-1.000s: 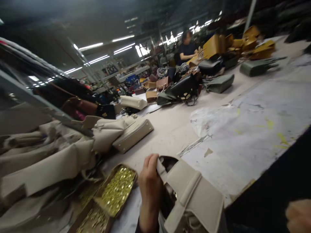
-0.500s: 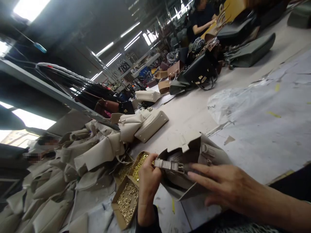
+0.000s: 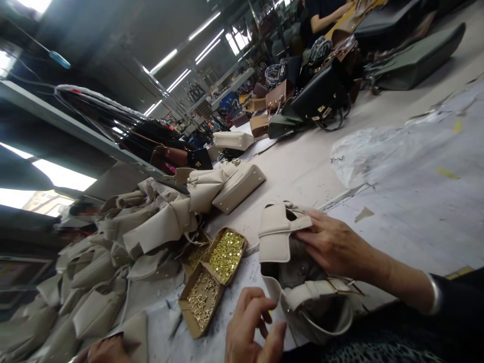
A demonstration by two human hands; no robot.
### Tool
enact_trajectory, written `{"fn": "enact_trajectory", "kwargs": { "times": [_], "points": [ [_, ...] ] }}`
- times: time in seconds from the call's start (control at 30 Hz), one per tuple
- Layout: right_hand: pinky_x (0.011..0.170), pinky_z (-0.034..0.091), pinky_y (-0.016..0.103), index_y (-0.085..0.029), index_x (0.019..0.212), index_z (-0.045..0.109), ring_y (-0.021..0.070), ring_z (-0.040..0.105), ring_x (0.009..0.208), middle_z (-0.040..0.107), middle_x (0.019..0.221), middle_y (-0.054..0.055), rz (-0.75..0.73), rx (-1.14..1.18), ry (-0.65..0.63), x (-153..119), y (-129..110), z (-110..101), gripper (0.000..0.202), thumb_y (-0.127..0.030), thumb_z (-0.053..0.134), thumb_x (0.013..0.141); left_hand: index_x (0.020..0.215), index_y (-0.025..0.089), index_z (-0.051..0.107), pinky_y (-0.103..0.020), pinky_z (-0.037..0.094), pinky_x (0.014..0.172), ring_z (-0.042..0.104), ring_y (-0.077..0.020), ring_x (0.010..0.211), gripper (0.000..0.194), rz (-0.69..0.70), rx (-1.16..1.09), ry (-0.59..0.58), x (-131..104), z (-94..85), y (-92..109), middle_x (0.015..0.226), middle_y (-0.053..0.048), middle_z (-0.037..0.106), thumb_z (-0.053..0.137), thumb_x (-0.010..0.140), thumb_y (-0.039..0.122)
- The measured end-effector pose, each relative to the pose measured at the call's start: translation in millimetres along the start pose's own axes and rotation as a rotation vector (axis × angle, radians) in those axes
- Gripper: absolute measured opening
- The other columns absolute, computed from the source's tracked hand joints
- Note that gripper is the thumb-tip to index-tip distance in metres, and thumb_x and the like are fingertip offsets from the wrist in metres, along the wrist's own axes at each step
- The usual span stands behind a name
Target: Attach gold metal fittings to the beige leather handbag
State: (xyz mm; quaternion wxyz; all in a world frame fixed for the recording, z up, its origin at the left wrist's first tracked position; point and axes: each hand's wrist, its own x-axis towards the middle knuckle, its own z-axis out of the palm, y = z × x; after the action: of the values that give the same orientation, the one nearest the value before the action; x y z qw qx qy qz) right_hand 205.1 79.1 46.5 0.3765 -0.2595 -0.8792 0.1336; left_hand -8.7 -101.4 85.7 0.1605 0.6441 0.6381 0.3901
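the cream bag looks formed but gapes unfastened; right hand pinches its strap, left hand spreads, empty; more cream pieces lie heaped nearby.

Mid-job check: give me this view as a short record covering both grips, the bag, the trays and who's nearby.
Right grip: touching the narrow tab of the near cream bag; a firm pinch is not clear
Left grip: open, fingers curved, beside that bag; contact unclear
Bag state: opening partly uncovered, dark inside
Trays: cardboard trays left of the bag, holding small gold-coloured pieces
Left side: pile of cream bags
Farther back: black bag among others
Nearby people: another person's hand at lower left; an arm at top
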Motion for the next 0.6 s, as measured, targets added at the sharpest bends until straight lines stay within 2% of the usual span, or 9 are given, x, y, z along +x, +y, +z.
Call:
{"fn": "enact_trajectory", "kwargs": {
  "times": [0.07, 0.13, 0.23, 0.3, 0.37, 0.43, 0.5, 0.57, 0.6],
  "points": [
    [0.099, 0.057, 0.048, -0.018, 0.122, 0.068, 0.0283, 0.064, 0.11, 0.068, 0.119, 0.014, 0.015, 0.025, 0.031, -0.4, -5.5, 7.6, 0.037, -0.006, 0.044, 0.096, 0.091, 0.022, 0.07, -0.026, 0.057, 0.068, 0.066, -0.017, 0.077, 0.025, 0.075, 0.023, -0.028, 20.5, -2.9, 8.9, 0.092, -0.006, 0.066, 0.057, 0.102, 0.04],
    [0.103, 0.057, 0.047, -0.018, 0.136, 0.063, 0.0286, 0.062, 0.121, 0.062, 0.136, 0.016, 0.037, 0.043, 0.065, -2.3, -9.8, 13.0, 0.049, -0.003, 0.045, 0.093, 0.094, 0.022, 0.071, -0.028, 0.058, 0.078, 0.069, -0.0193, 0.088, 0.021, 0.125, 0.024, -0.102, 38.4, -1.2, 16.1, 0.094, -0.007, 0.069, 0.053, 0.103, 0.028],
    [0.111, 0.053, 0.05, -0.015, 0.147, 0.055, 0.032, 0.053, 0.138, 0.045, 0.158, 0.019, 0.1, 0.045, 0.121, -7.6, -11.3, 14.2, 0.059, -0.002, 0.048, 0.09, 0.116, 0.025, 0.072, -0.034, 0.057, 0.099, 0.068, -0.0226, 0.115, 0.025, 0.2, 0.085, -0.251, 54.3, 10.1, 23.9, 0.117, -0.008, 0.073, 0.054, 0.101, 0.018],
    [0.114, 0.051, 0.053, -0.016, 0.15, 0.052, 0.0347, 0.05, 0.142, 0.038, 0.164, 0.019, 0.171, 0.037, 0.121, -13.6, -7.3, 11.1, 0.061, -0.004, 0.051, 0.091, 0.138, 0.03, 0.063, -0.042, 0.048, 0.116, 0.055, -0.0258, 0.14, 0.041, 0.197, 0.121, -0.323, 60.6, 18.2, 27.4, 0.147, -0.009, 0.061, 0.055, 0.1, 0.017],
    [0.114, 0.051, 0.051, -0.021, 0.153, 0.05, 0.0321, 0.053, 0.141, 0.041, 0.163, 0.016, 0.234, 0.069, 0.088, -21.3, 0.4, 6.3, 0.065, -0.003, 0.049, 0.091, 0.15, 0.033, 0.053, -0.046, 0.036, 0.126, 0.037, -0.0277, 0.154, 0.053, 0.152, 0.084, -0.326, 69.3, 23.1, 28.2, 0.166, -0.006, 0.041, 0.058, 0.1, 0.02],
    [0.115, 0.052, 0.046, -0.026, 0.153, 0.048, 0.0259, 0.058, 0.137, 0.05, 0.158, 0.01, 0.271, 0.13, 0.069, -28.6, 9.7, 1.3, 0.069, 0.002, 0.042, 0.09, 0.149, 0.033, 0.055, -0.045, 0.029, 0.129, 0.03, -0.0289, 0.157, 0.054, 0.098, -0.054, -0.22, 83.9, 24.9, 24.3, 0.169, -0.005, 0.035, 0.064, 0.097, 0.024],
    [0.117, 0.051, 0.045, -0.028, 0.151, 0.05, 0.0226, 0.059, 0.136, 0.056, 0.153, 0.006, 0.3, 0.175, 0.101, -33.2, 17.1, -2.7, 0.068, 0.002, 0.039, 0.092, 0.133, 0.028, 0.068, -0.041, 0.034, 0.126, 0.043, -0.0274, 0.149, 0.039, 0.014, -0.292, 0.019, 104.2, 25.5, 14.8, 0.156, -0.007, 0.054, 0.069, 0.094, 0.031],
    [0.117, 0.05, 0.045, -0.029, 0.147, 0.054, 0.0225, 0.06, 0.135, 0.058, 0.151, 0.005, 0.323, 0.194, 0.148, -33.5, 20.2, -5.3, 0.062, -0.001, 0.039, 0.095, 0.104, 0.021, 0.076, -0.033, 0.052, 0.106, 0.068, -0.0214, 0.117, 0.021, -0.147, -0.552, 0.258, 126.0, 26.3, 2.1, 0.117, -0.007, 0.074, 0.072, 0.09, 0.037],
    [0.116, 0.051, 0.046, -0.029, 0.145, 0.056, 0.0229, 0.062, 0.133, 0.058, 0.15, 0.006, 0.333, 0.199, 0.164, -32.2, 20.0, -6.1, 0.058, -0.002, 0.039, 0.096, 0.09, 0.019, 0.075, -0.029, 0.057, 0.09, 0.072, -0.0181, 0.095, 0.021, -0.246, -0.637, 0.301, 135.5, 27.0, -3.9, 0.095, -0.005, 0.075, 0.073, 0.088, 0.04]
  ]
}}
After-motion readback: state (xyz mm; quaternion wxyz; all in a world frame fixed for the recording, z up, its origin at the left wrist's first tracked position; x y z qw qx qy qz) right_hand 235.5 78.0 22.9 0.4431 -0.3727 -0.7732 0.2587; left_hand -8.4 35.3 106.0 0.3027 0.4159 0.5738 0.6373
